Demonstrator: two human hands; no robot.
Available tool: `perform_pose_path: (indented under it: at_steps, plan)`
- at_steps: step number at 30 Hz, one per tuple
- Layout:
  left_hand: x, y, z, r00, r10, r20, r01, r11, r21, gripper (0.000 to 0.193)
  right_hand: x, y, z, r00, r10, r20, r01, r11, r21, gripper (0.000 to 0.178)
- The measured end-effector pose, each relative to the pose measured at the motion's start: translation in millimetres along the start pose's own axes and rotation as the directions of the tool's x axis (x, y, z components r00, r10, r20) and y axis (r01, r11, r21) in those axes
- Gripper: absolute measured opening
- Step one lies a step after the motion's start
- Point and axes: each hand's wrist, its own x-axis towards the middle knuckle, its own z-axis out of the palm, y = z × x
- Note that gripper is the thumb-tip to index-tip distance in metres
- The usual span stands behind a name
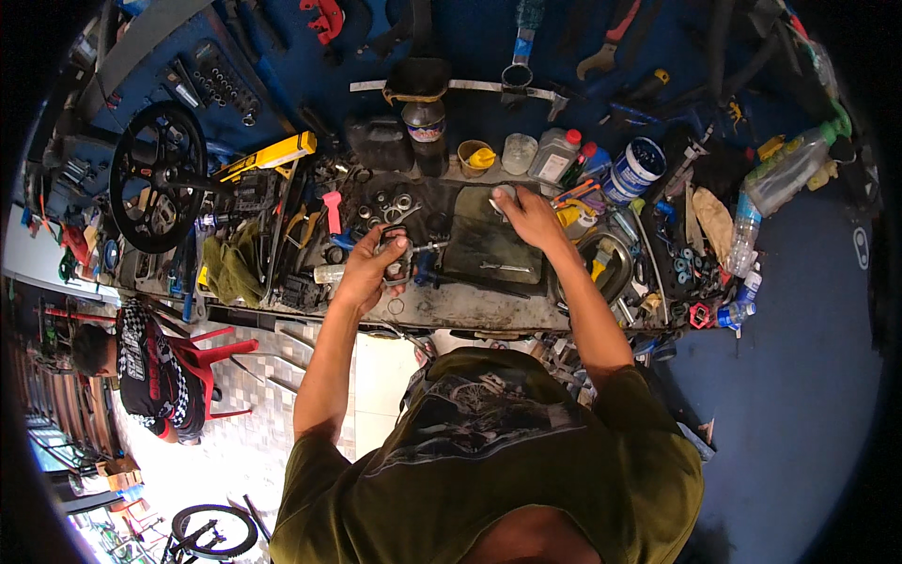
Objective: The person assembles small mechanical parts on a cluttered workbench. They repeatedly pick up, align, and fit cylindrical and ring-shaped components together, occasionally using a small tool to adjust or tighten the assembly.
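Note:
My left hand (361, 273) is closed around a grey metal part with a rounded body and a short shaft (432, 246) pointing right; its exact kind is unclear. The hand is just above the workbench's front edge. To its right, my right hand (536, 221) pinches a small, round, silvery piece (504, 192) over the far right corner of a dark flat tray (484, 232). A wrench (505, 268) lies on the tray's near part. Several metal rings (404, 201) are on the bench beyond my left hand.
Bottles (554, 155), a white-and-blue tub (638, 169) and a brown cup (474, 158) line the back. A black wheel (158, 177) and green rag (235, 268) occupy the left. A dark basin (617, 273) sits right. Someone sits on a red chair (211, 362) at lower left.

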Motion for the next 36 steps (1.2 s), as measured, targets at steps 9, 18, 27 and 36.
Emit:
perform_pose_path:
  at_steps: [9,18,27,36]
  plan:
    - [12.1,-24.5,18.4,0.949,0.314,0.009,-0.306,0.916,0.261,0.036,-1.0,47.3,36.7,0.934,0.064,0.352,0.089,0.911,-0.403,0.056]
    - [23.9,-16.5,36.7,0.724,0.635,0.27,-0.674,0.565,0.476,0.03,-41.5,-48.1,12.1,0.581,0.128,0.804,-0.742,0.489,0.458,0.063]
    - [17.5,-1.2,44.1,0.567,0.725,0.39,-0.766,0.291,0.574,0.018,-72.9,-58.6,25.1,0.402,-0.386,0.83,-0.911,-0.08,0.405,0.047]
    - [2.3,12.7,52.1,0.787,0.502,0.358,-0.609,0.54,0.581,0.016,-97.0,-75.3,11.9,0.882,-0.313,0.352,0.036,0.789,0.613,0.044]
